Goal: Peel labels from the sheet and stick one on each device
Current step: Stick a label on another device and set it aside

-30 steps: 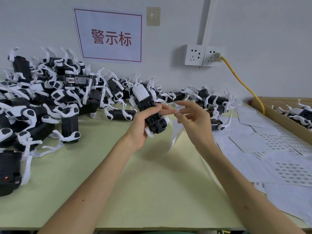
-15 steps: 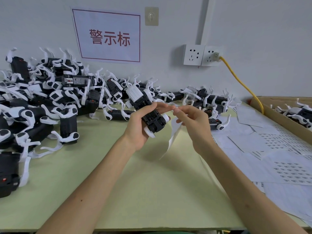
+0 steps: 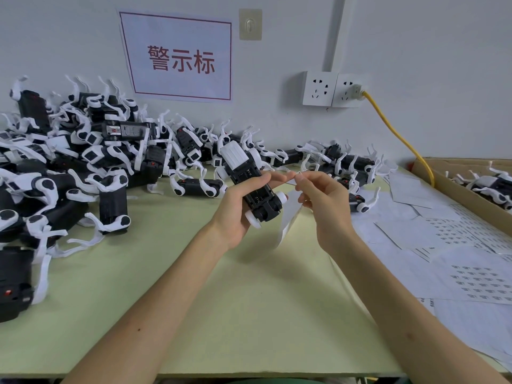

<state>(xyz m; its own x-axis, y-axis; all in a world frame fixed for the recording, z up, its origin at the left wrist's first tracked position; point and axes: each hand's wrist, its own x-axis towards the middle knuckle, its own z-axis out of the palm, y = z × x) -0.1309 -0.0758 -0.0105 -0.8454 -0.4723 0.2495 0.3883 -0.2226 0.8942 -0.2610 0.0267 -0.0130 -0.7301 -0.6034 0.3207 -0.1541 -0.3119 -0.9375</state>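
Observation:
My left hand [image 3: 238, 209] grips a black-and-white device [image 3: 250, 184] above the green table [image 3: 171, 286], its black underside turned up. My right hand [image 3: 322, 198] sits just right of it and pinches a small white label [image 3: 298, 174] between thumb and forefinger, close to my left fingertips. A white strip of label backing [image 3: 288, 220] hangs down between the two hands; which hand holds it is hidden.
A big heap of black-and-white devices [image 3: 83, 167] covers the table's left and back. Label sheets [image 3: 454, 245] lie spread on the right. A cardboard box [image 3: 471, 189] with more devices stands far right. A yellow cable [image 3: 399, 137] runs from the wall socket.
My right fingers closed from a spread pose into a pinch on the small label beside my left fingertips. The device stays gripped in my left hand, barely shifted.

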